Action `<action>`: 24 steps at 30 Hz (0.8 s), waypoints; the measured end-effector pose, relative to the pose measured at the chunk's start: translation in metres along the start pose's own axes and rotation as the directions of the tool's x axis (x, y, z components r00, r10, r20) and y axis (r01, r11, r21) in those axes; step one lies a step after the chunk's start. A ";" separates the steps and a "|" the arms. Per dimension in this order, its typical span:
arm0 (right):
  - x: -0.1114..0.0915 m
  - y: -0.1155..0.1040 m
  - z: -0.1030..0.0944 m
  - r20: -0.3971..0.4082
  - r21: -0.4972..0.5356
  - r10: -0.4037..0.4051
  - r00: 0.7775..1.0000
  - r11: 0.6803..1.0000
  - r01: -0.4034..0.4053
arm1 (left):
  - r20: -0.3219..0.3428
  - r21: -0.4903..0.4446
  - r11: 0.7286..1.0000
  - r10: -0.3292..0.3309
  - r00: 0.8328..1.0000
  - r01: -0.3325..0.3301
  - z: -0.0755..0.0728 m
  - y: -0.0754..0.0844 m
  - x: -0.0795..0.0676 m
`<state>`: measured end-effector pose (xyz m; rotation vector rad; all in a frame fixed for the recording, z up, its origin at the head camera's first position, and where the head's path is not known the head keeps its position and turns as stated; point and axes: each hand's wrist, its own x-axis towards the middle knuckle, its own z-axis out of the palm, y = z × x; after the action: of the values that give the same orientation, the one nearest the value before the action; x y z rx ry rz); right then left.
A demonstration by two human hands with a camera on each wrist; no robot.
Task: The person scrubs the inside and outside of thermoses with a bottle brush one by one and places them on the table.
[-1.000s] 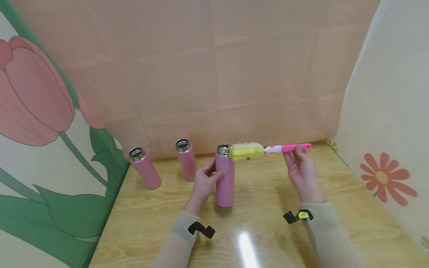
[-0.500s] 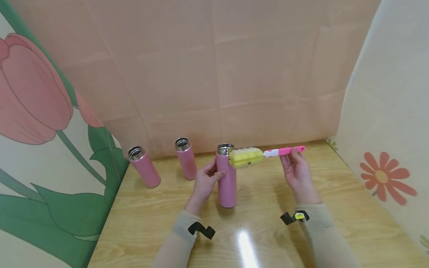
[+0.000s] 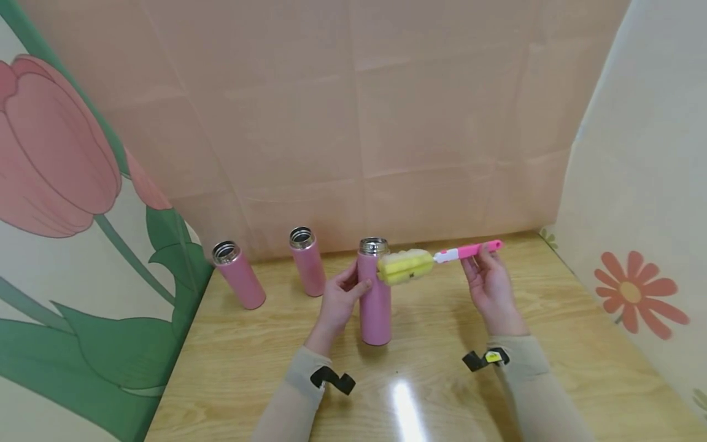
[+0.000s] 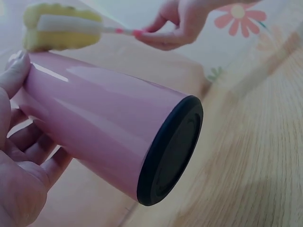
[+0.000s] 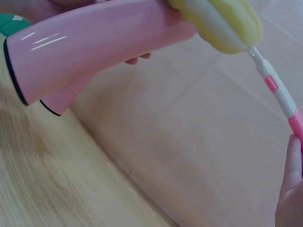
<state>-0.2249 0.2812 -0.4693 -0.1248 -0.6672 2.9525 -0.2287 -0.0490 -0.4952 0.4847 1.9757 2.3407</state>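
Around the upper half of a pink bottle (image 3: 375, 313), the left hand (image 3: 338, 302) closes its grip, the thumb across the near side and the fingers reaching behind. Opposite, the right hand (image 3: 490, 290) pinches the pink handle (image 3: 471, 250) of a brush (image 3: 446, 255) between thumb and fingers, close to the handle's outer end. The brush lies almost level, and its yellow sponge head (image 3: 407, 267) meets the bottle's side just below the metal mouth (image 3: 373, 247), outside the opening. The held bottle is lifted off the table (image 3: 265, 380); the left wrist view shows its black base (image 4: 175, 151) from beneath.

Beyond the left hand, a second pink bottle (image 3: 308, 267) stands uncapped near the back of the table, and a third pink bottle (image 3: 240, 281) stands farther left, its metal mouth open too. Both forearms wear beige sleeves (image 3: 287, 399) with black straps (image 3: 331, 379) near the wrists. Behind the table hangs a plain pinkish backdrop (image 3: 353, 123); a large tulip (image 3: 61, 147) decorates the left wall, and a red flower (image 3: 630, 293) the right.
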 end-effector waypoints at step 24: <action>-0.003 0.019 -0.011 0.048 -0.378 0.085 0.995 0.924 -0.061 | -0.117 -0.131 0.991 0.010 0.993 -0.026 -0.006 0.009 0.010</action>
<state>-0.2223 0.2686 -0.4870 -0.0892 -1.2606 2.8679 -0.2380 -0.0541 -0.4848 0.3686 1.8509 2.5445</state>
